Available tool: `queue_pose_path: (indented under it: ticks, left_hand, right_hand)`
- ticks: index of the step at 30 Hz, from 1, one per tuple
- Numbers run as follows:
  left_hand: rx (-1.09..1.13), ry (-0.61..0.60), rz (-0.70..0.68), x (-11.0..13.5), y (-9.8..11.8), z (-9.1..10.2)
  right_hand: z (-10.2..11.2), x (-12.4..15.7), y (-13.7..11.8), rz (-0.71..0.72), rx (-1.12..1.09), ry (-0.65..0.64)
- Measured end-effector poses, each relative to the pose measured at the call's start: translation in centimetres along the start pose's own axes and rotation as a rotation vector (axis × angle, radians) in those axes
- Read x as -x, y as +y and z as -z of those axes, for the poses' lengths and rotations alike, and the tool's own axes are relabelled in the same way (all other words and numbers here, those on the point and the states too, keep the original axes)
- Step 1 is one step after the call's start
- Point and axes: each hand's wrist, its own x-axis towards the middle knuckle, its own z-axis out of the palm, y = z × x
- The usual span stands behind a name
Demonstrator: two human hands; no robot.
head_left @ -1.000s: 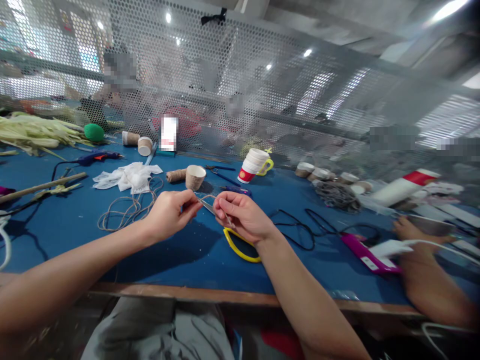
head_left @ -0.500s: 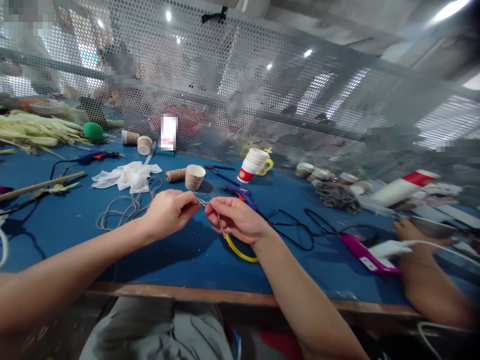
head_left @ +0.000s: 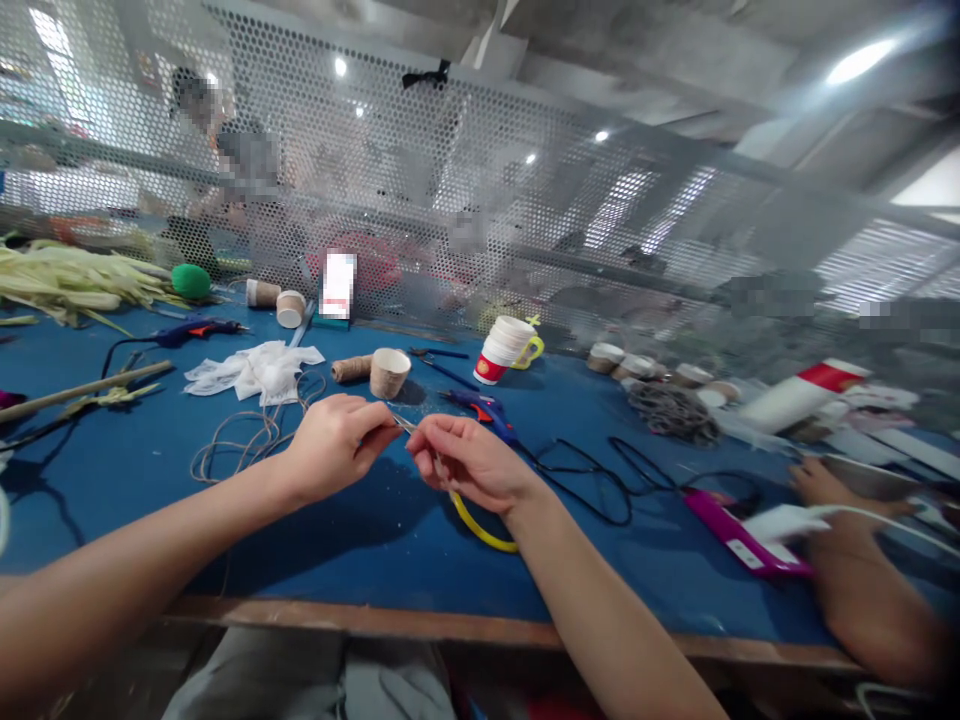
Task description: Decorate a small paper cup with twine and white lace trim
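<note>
My left hand point(head_left: 341, 445) is closed in a pinch on thin twine point(head_left: 403, 424). Facing it a short gap away, my right hand point(head_left: 469, 460) pinches the same strand, its fingers curled. Below the right palm shows a yellow curved piece point(head_left: 480, 525), partly hidden by the hand and wrist; its kind is unclear. Just beyond the hands stand a twine-wrapped paper cup point(head_left: 390, 373) and a lying spool of twine point(head_left: 351, 370). Loose twine point(head_left: 240, 440) lies in loops left of my left hand.
A blue glue gun point(head_left: 484, 412) lies beyond my right hand, with pliers point(head_left: 442, 353) nearby. Stacked white cups point(head_left: 506, 350) stand farther back. White cloth point(head_left: 259, 372) and another glue gun point(head_left: 199, 328) lie left. A purple power strip point(head_left: 742, 535) and another person's arm point(head_left: 855, 560) are right.
The camera view has tilted up slightly, so the table items sit lower in the picture. Both hands keep their pinch on the twine, with only slight finger movement.
</note>
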Motion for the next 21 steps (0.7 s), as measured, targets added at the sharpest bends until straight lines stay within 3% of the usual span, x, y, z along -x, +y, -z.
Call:
queue_pose_path:
  ticks: [4, 8, 15, 18, 21]
  left_hand:
    - [0.057, -0.008, 0.151, -0.4, -0.1, 0.7]
    - [0.026, -0.106, 0.213, -0.6, -0.1, 1.2]
    - [-0.045, -0.053, -0.052, -0.5, -0.6, 0.7]
    - [-0.034, -0.096, 0.023, -0.5, -0.5, 0.4]
    - [0.081, -0.164, 0.238, -0.6, -0.3, 0.5]
  right_hand:
    - [0.2, 0.2, -0.2, 0.064, 0.033, 0.015]
    - [0.5, 0.3, -0.3, 0.064, 0.174, 0.080]
    - [-0.3, 0.2, -0.2, 0.068, 0.595, 0.154]
    - [-0.7, 0.0, 0.2, 0.267, 0.975, 0.260]
    - [-0.7, -0.5, 0.7, 0.529, 1.381, 0.370]
